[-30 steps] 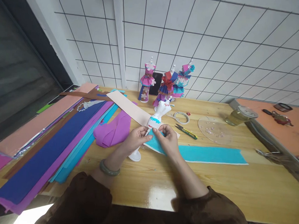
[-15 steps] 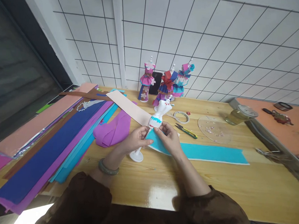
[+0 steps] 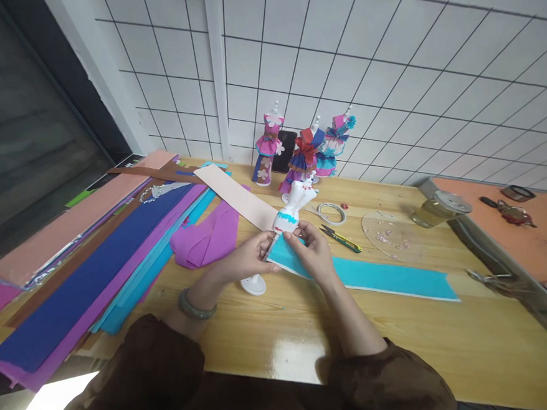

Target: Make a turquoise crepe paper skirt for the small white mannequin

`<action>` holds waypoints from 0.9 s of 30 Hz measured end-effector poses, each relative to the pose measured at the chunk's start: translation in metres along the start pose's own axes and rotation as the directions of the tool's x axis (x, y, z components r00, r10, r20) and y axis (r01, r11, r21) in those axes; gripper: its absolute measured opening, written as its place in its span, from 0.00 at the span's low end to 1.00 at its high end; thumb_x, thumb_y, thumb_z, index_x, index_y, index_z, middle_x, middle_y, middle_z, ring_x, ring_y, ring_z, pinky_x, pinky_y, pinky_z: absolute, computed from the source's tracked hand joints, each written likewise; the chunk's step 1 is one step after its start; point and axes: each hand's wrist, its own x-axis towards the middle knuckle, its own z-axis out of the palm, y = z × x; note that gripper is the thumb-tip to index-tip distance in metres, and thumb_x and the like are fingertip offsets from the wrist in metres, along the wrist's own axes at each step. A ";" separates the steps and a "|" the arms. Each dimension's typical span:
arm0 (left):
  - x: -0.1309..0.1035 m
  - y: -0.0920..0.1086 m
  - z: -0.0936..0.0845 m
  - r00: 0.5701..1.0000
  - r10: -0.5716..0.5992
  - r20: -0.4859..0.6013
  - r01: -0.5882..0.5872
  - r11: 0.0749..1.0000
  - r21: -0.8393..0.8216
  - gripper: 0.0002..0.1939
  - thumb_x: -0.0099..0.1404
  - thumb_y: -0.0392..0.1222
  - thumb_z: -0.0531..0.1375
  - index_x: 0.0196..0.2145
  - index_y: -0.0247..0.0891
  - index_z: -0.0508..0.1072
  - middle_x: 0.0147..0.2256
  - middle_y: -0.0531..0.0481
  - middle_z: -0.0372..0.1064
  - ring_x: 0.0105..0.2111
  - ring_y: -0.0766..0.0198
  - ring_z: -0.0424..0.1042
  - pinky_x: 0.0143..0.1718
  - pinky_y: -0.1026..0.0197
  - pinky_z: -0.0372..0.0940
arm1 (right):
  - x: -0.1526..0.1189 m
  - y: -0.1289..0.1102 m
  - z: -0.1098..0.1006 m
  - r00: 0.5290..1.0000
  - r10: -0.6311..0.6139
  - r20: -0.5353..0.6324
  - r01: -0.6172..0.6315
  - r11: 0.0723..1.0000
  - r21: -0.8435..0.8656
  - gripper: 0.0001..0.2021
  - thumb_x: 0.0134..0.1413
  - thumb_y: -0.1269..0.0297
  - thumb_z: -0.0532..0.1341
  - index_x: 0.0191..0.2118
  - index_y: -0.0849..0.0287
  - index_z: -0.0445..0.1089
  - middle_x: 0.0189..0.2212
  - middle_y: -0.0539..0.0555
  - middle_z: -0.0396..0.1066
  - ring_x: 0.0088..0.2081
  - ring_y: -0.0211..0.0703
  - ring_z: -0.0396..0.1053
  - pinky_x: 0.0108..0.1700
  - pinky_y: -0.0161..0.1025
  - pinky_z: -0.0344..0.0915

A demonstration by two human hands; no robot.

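Observation:
A small white mannequin [image 3: 300, 196] leans to the right between my hands, with blue and red marks around its lower body. Its round white base [image 3: 253, 284] shows below my left wrist. My right hand [image 3: 316, 253] is closed on a long turquoise crepe paper strip [image 3: 390, 278], its thumb pressing near the strip's end just under the mannequin's body. My left hand [image 3: 251, 253] pinches at the lower left of the body, beside the strip's corner. What exactly sits between its fingertips is hard to make out.
Folded crepe paper in several colours, including a dark blue sheet [image 3: 95, 274], covers the left side. Scissors [image 3: 341, 239], a tape roll [image 3: 331, 213] and a clear plate [image 3: 390, 237] lie to the right. Dressed mannequins [image 3: 269, 145] stand at the back, and a lidded glass cup [image 3: 442, 209] at right.
The mannequin and its base have shifted slightly to the right. The turquoise strip has slid a little rightward with my right hand. My left thumb has moved lower, uncovering more of the strip's end.

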 end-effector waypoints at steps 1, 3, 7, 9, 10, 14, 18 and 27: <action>0.000 0.001 0.000 1.000 0.003 0.007 -0.003 1.000 0.000 0.34 0.44 0.33 0.70 0.49 0.37 0.63 0.43 0.43 0.69 0.40 0.60 0.70 0.41 0.59 0.63 | 0.000 0.000 0.000 1.000 -0.001 0.001 0.001 1.000 -0.001 0.17 0.47 0.53 0.64 0.39 0.58 0.67 0.28 0.50 0.65 0.32 0.40 0.65 0.34 0.36 0.61; -0.002 0.004 0.001 1.000 -0.002 0.017 0.002 1.000 0.005 0.34 0.44 0.34 0.70 0.49 0.37 0.63 0.42 0.44 0.69 0.40 0.61 0.70 0.42 0.60 0.63 | 0.000 0.000 -0.001 1.000 -0.006 0.007 0.006 1.000 -0.003 0.17 0.47 0.53 0.64 0.39 0.58 0.67 0.28 0.50 0.66 0.32 0.40 0.65 0.34 0.36 0.62; -0.006 0.012 -0.001 0.999 -0.029 -0.016 0.030 0.999 0.044 0.28 0.50 0.41 0.68 0.48 0.37 0.66 0.38 0.46 0.68 0.36 0.65 0.69 0.37 0.63 0.63 | 0.000 0.000 -0.001 1.000 -0.019 0.018 0.019 1.000 -0.013 0.16 0.48 0.53 0.64 0.40 0.58 0.67 0.28 0.50 0.66 0.32 0.39 0.65 0.35 0.36 0.62; -0.007 0.013 -0.003 0.997 -0.047 -0.062 0.051 0.996 0.070 0.22 0.55 0.49 0.63 0.46 0.36 0.68 0.34 0.48 0.68 0.31 0.67 0.68 0.32 0.64 0.63 | -0.001 0.000 0.000 0.999 -0.025 0.023 0.025 0.999 -0.021 0.16 0.48 0.53 0.63 0.39 0.58 0.67 0.28 0.50 0.66 0.32 0.39 0.66 0.35 0.36 0.63; -0.007 0.013 -0.004 0.995 -0.051 -0.091 0.058 0.996 0.073 0.21 0.58 0.52 0.61 0.43 0.35 0.70 0.32 0.48 0.68 0.30 0.67 0.68 0.31 0.64 0.63 | -0.001 0.000 0.000 0.999 -0.028 0.023 0.029 0.999 -0.026 0.16 0.48 0.53 0.63 0.39 0.58 0.67 0.28 0.50 0.66 0.31 0.39 0.66 0.36 0.37 0.63; -0.003 0.011 -0.005 0.971 0.003 -0.239 0.004 1.000 0.029 0.23 0.59 0.56 0.58 0.41 0.33 0.71 0.33 0.45 0.70 0.32 0.64 0.70 0.32 0.62 0.65 | -0.004 -0.001 0.004 0.998 -0.052 0.023 0.053 0.996 -0.067 0.15 0.48 0.53 0.63 0.38 0.58 0.67 0.27 0.50 0.67 0.30 0.38 0.65 0.34 0.36 0.63; 0.000 0.013 -0.001 0.906 0.176 -0.386 -0.146 0.984 0.106 0.29 0.52 0.45 0.66 0.50 0.36 0.64 0.43 0.43 0.70 0.44 0.60 0.70 0.44 0.60 0.65 | -0.006 -0.002 0.007 0.996 -0.078 0.043 0.081 0.993 -0.087 0.15 0.49 0.54 0.63 0.39 0.57 0.67 0.26 0.49 0.67 0.30 0.39 0.65 0.35 0.37 0.64; -0.002 0.015 0.005 0.860 0.265 -0.436 -0.174 0.956 0.237 0.25 0.53 0.40 0.64 0.48 0.33 0.65 0.42 0.43 0.70 0.42 0.60 0.71 0.44 0.60 0.67 | -0.009 -0.001 0.010 0.991 -0.095 0.091 0.104 0.989 -0.101 0.16 0.51 0.54 0.61 0.43 0.58 0.68 0.28 0.51 0.68 0.31 0.41 0.66 0.38 0.38 0.64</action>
